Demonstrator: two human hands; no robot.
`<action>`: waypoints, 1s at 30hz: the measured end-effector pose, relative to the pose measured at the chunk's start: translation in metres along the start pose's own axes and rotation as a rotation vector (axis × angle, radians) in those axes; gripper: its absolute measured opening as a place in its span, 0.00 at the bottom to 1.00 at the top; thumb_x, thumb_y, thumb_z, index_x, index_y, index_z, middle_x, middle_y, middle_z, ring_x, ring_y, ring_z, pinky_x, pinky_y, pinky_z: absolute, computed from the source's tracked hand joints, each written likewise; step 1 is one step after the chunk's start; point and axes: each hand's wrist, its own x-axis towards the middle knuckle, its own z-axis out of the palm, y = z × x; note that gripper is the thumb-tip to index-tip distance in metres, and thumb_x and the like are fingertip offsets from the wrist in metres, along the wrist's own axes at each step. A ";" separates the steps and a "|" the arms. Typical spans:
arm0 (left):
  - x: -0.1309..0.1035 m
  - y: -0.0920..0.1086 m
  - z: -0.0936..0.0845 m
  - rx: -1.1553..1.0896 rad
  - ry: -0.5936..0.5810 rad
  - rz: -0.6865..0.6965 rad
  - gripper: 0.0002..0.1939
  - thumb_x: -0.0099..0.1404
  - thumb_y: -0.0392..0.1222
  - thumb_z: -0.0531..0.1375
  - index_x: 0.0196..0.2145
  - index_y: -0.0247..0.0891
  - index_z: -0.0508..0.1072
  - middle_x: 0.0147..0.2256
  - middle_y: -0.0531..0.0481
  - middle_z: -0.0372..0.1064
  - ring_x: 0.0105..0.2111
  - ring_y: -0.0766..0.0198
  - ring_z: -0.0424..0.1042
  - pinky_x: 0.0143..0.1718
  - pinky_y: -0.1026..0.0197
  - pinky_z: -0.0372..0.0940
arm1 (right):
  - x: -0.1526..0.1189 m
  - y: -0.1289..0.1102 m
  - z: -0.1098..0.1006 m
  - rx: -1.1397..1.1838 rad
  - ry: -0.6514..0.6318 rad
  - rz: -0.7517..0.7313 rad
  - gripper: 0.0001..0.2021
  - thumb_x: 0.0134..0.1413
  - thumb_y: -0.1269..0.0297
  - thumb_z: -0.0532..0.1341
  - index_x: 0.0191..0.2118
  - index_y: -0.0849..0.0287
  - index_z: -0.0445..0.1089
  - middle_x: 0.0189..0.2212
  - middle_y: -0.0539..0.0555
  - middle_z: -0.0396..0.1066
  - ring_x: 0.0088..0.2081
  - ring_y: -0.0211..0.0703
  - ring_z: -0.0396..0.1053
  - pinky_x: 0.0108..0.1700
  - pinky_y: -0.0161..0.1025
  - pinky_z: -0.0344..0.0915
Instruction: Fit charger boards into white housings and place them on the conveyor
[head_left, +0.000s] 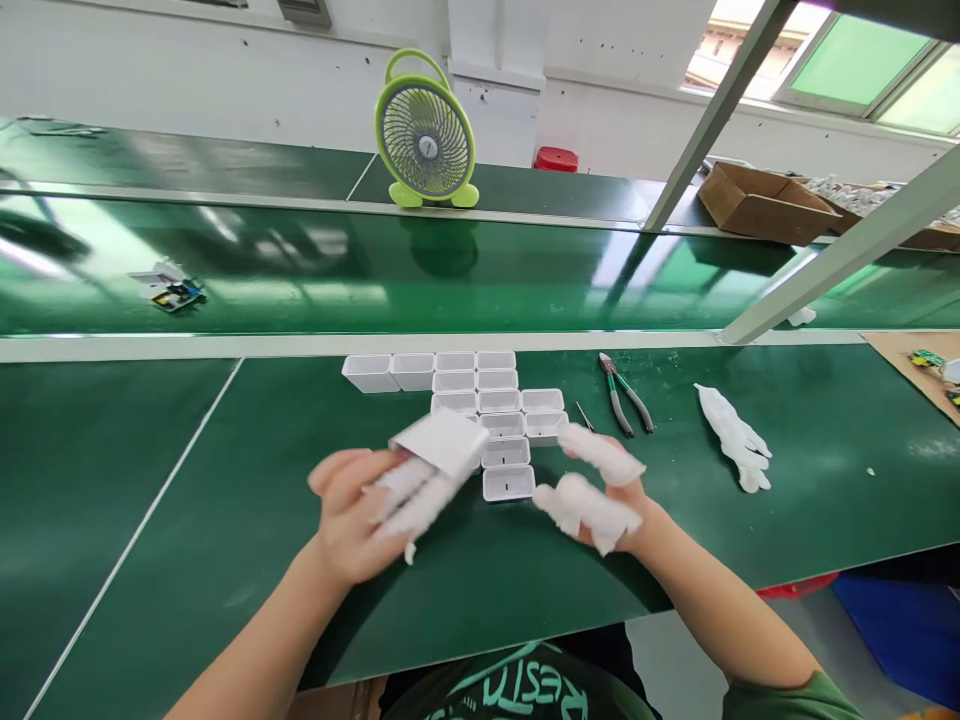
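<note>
My left hand [364,510], with white wraps on some fingers, grips a white plastic box [442,440] above the front of the table. The box hides part of the group behind it. My right hand [600,495] hovers to the right with its wrapped fingers apart, holding nothing. Between and beyond my hands stand several small white open boxes [499,402] in close rows. The nearest box [508,484] of the group lies just left of my right fingertips and has a small dark slot in its bottom.
Green-handled pliers [627,393] and a small thin tool [585,416] lie right of the boxes. Farther right is a white glove [735,436]. A green fan [426,135] stands behind the conveyor belt [300,270]. A slanted metal post [840,250] rises at right, near a cardboard box [769,203].
</note>
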 end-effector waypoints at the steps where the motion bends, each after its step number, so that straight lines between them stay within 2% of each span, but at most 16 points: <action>1: 0.002 0.008 0.000 -0.050 -0.030 0.055 0.10 0.55 0.29 0.61 0.29 0.45 0.68 0.31 0.51 0.71 0.40 0.58 0.71 0.40 0.53 0.61 | -0.001 -0.004 0.003 0.038 0.032 -0.096 0.25 0.60 0.48 0.60 0.59 0.52 0.65 0.41 0.60 0.75 0.42 0.53 0.74 0.44 0.50 0.75; 4: 0.005 0.029 0.001 -0.163 -0.108 0.106 0.09 0.56 0.31 0.57 0.26 0.47 0.69 0.23 0.55 0.67 0.37 0.62 0.74 0.43 0.54 0.60 | 0.001 -0.018 0.010 0.126 0.159 -0.409 0.28 0.62 0.48 0.58 0.62 0.59 0.60 0.39 0.60 0.75 0.39 0.49 0.75 0.42 0.46 0.75; 6: 0.004 0.038 0.003 -0.219 -0.092 0.133 0.09 0.55 0.31 0.58 0.25 0.47 0.68 0.18 0.58 0.59 0.34 0.63 0.75 0.45 0.54 0.60 | 0.004 -0.026 0.011 0.126 0.144 -0.482 0.25 0.64 0.52 0.56 0.61 0.61 0.60 0.39 0.61 0.76 0.40 0.49 0.75 0.43 0.45 0.75; 8: 0.001 0.040 0.004 -0.249 -0.061 0.154 0.09 0.54 0.31 0.59 0.25 0.48 0.68 0.18 0.59 0.58 0.33 0.63 0.76 0.46 0.54 0.61 | 0.006 -0.030 0.009 0.118 0.115 -0.492 0.22 0.64 0.54 0.55 0.59 0.60 0.62 0.39 0.61 0.76 0.40 0.49 0.75 0.42 0.45 0.74; 10: -0.001 0.037 0.005 -0.204 -0.029 0.099 0.08 0.56 0.33 0.59 0.28 0.48 0.70 0.23 0.58 0.66 0.34 0.62 0.75 0.44 0.54 0.63 | 0.008 -0.029 0.000 0.107 0.106 -0.445 0.17 0.63 0.58 0.55 0.55 0.57 0.65 0.40 0.61 0.76 0.41 0.49 0.75 0.41 0.45 0.74; 12: 0.000 0.030 0.006 -0.097 0.008 -0.036 0.08 0.58 0.36 0.60 0.36 0.47 0.72 0.32 0.54 0.73 0.34 0.60 0.74 0.41 0.53 0.65 | 0.010 -0.022 -0.013 0.067 0.079 -0.341 0.12 0.61 0.65 0.56 0.49 0.53 0.68 0.41 0.59 0.75 0.42 0.49 0.74 0.42 0.46 0.73; 14: 0.003 0.019 0.007 -0.018 0.037 -0.195 0.15 0.60 0.37 0.61 0.46 0.46 0.71 0.39 0.48 0.74 0.38 0.56 0.75 0.41 0.52 0.68 | 0.013 -0.013 -0.029 0.037 0.038 -0.244 0.08 0.59 0.69 0.58 0.43 0.52 0.68 0.38 0.57 0.74 0.44 0.49 0.72 0.43 0.46 0.72; 17: 0.007 0.005 0.012 0.016 -0.055 -0.505 0.20 0.66 0.36 0.56 0.55 0.43 0.66 0.49 0.41 0.70 0.50 0.51 0.71 0.47 0.48 0.69 | 0.015 0.001 -0.046 0.003 -0.046 -0.120 0.04 0.59 0.70 0.58 0.35 0.53 0.65 0.31 0.54 0.69 0.38 0.47 0.69 0.39 0.43 0.69; 20: 0.005 -0.004 0.019 -0.048 -0.171 -0.718 0.19 0.70 0.38 0.52 0.58 0.41 0.66 0.53 0.39 0.66 0.56 0.48 0.66 0.55 0.43 0.66 | 0.015 0.009 -0.050 -0.052 -0.186 -0.079 0.08 0.60 0.69 0.58 0.29 0.53 0.62 0.26 0.51 0.63 0.33 0.45 0.63 0.37 0.43 0.65; 23: -0.003 -0.005 0.026 -0.106 -0.218 -0.766 0.19 0.72 0.41 0.51 0.58 0.40 0.65 0.55 0.38 0.64 0.59 0.49 0.63 0.58 0.43 0.64 | 0.015 0.009 -0.050 -0.062 -0.247 -0.090 0.10 0.60 0.69 0.59 0.27 0.54 0.62 0.27 0.52 0.63 0.34 0.47 0.61 0.38 0.44 0.64; 27: -0.012 -0.005 0.031 -0.139 -0.260 -0.753 0.19 0.73 0.43 0.51 0.59 0.40 0.64 0.58 0.37 0.62 0.60 0.49 0.62 0.59 0.44 0.62 | 0.016 0.007 -0.049 -0.081 -0.251 -0.076 0.13 0.59 0.71 0.60 0.24 0.54 0.63 0.35 0.57 0.66 0.40 0.51 0.62 0.39 0.47 0.64; 30: -0.014 -0.007 0.032 -0.160 -0.281 -0.776 0.19 0.73 0.44 0.50 0.59 0.39 0.64 0.56 0.38 0.64 0.60 0.49 0.62 0.59 0.45 0.63 | 0.018 0.010 -0.047 -0.100 -0.241 -0.060 0.14 0.57 0.73 0.61 0.22 0.55 0.62 0.39 0.59 0.67 0.43 0.53 0.62 0.40 0.48 0.65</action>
